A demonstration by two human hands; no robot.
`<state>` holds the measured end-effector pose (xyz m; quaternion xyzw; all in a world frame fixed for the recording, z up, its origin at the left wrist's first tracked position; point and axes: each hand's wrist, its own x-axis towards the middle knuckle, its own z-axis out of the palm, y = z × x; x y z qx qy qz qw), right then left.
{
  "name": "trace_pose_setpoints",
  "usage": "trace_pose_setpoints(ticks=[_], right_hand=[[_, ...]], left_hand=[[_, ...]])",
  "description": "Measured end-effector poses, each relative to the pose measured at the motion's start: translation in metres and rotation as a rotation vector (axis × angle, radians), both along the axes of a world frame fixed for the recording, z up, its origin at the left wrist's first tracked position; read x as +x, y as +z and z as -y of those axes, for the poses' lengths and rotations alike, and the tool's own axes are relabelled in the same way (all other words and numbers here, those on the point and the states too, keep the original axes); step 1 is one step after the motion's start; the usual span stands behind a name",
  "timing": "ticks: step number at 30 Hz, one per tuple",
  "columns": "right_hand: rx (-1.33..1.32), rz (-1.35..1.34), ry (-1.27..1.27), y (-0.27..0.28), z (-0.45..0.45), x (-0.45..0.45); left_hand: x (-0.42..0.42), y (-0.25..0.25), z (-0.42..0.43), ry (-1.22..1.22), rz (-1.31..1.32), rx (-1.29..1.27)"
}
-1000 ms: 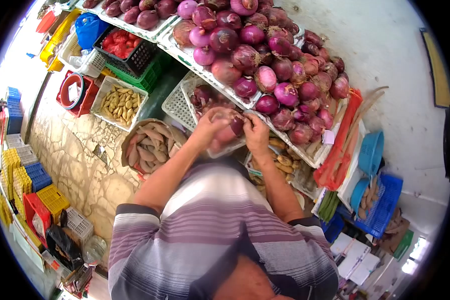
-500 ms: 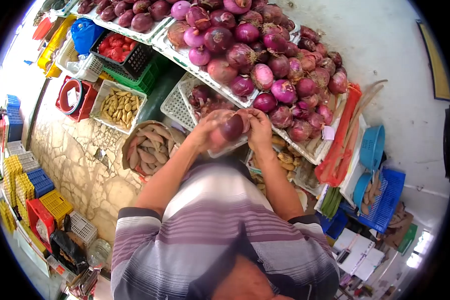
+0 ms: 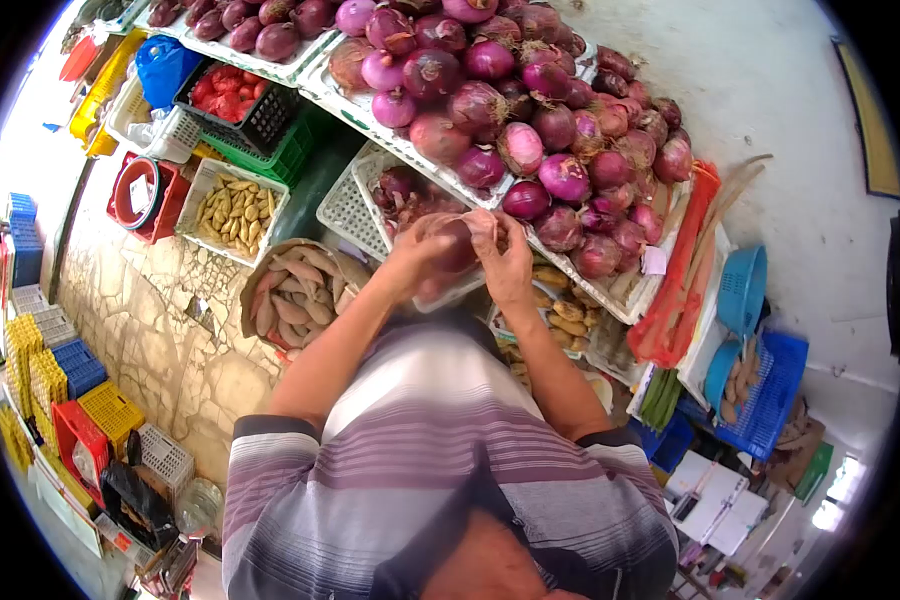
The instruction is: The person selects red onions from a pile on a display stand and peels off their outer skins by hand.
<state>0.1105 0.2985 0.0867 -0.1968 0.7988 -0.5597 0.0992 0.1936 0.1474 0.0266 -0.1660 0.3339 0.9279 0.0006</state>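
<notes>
Between my hands is a dark red onion, somewhat blurred. My left hand has its fingers wrapped round the onion's left side. At the onion's right, my right hand pinches a thin, pale pink piece that looks like onion skin. Both hands are over a white crate with onions and loose skins in it. A large pile of red onions lies on white trays just beyond my hands.
A basket of sweet potatoes and a white crate of yellowish roots stand at the left. Red netting, a blue basin and a blue crate are at the right. Brown tubers lie beside my right forearm.
The onion has turned between my hands and shifted slightly left. My right hand has moved a little, with the thin piece of skin now between its fingertips. The whole view has shifted slightly.
</notes>
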Motion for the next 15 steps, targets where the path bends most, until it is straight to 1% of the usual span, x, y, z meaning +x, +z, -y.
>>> trace_pose_setpoints(ticks=[1, 4, 8, 10, 11, 12, 15], right_hand=[[0.083, 0.021, 0.039, 0.003, 0.001, 0.001], [-0.103, 0.191, 0.095, -0.008, -0.003, 0.001], [-0.059, 0.225, 0.080, -0.008, -0.004, 0.005], [-0.040, 0.204, 0.064, -0.018, -0.007, 0.001], [-0.071, 0.225, 0.049, -0.021, -0.011, -0.001], [-0.102, 0.246, 0.035, -0.023, -0.013, -0.003], [-0.250, 0.306, -0.013, -0.035, -0.015, -0.008]], left_hand=[[0.000, 0.002, 0.001, 0.008, -0.006, -0.015], [0.002, 0.001, 0.002, -0.030, 0.038, 0.004], [0.001, -0.025, 0.003, -0.110, 0.054, -0.061], [-0.001, -0.033, 0.005, -0.142, 0.071, -0.021], [-0.004, -0.038, 0.004, -0.164, 0.075, 0.001], [-0.004, -0.036, 0.003, -0.115, 0.022, -0.038], [0.002, -0.033, -0.002, -0.061, -0.014, 0.031]])
